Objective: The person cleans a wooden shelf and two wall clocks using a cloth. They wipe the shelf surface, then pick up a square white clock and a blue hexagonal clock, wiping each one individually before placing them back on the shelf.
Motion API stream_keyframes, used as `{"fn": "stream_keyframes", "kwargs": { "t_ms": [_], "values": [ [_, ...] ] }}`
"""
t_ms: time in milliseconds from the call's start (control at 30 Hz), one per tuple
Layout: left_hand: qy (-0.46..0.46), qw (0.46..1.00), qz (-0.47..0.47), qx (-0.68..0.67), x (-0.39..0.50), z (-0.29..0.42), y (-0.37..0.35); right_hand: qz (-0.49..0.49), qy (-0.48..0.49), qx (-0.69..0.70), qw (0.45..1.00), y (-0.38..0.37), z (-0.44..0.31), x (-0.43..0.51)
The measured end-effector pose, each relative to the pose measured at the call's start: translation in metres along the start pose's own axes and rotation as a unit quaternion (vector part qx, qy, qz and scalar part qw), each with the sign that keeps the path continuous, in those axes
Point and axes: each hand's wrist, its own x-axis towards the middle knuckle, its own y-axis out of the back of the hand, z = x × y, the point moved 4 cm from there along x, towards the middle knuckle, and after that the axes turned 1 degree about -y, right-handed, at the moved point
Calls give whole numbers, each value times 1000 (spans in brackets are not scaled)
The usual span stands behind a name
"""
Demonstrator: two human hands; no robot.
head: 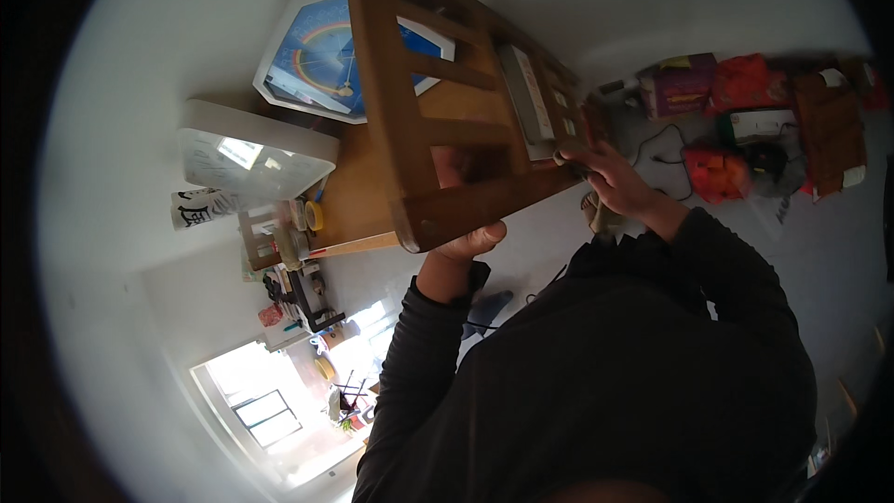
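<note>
A slatted brown wooden frame (pixel 447 133) stands tilted before me, its thick lower rail nearest my body. My left hand (pixel 471 241) grips this rail near its left end, thumb on the near side and fingers partly visible through the slats. At the rail's right end, my right hand (pixel 611 178) is closed on what looks like a brownish cloth (pixel 595 211), part of which hangs under the palm. The fingertips touch or nearly touch the wood. Behind the slats lies a pale flat box (pixel 524 94) bearing writing.
A blue octagonal dial in a white frame (pixel 307 63) and a translucent plastic bin (pixel 258 154) stand left on a wooden surface (pixel 356 188). Yellow tape (pixel 313 215) lies close by. Bags (pixel 716 171), boxes and a black cable (pixel 674 161) are on the floor at right.
</note>
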Motion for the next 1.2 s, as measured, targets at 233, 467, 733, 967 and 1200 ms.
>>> {"fn": "stream_keyframes", "kwargs": {
  "t_ms": [233,467,733,967,1200],
  "values": [
    [6,1000,20,-8,-2,-4,5,60,27,-17,998,-16,23,-15],
    [11,996,19,82,-3,-1,5,80,5,8,997,-17,58,-36],
    [-48,989,8,141,-2,0,7,8,-118,53,992,-34,91,-11],
    [-34,986,19,161,-8,2,10,-95,-60,-108,988,-27,127,-9],
    [0,989,58,138,-9,0,9,-137,130,-295,937,-11,138,4]
  ]
}}
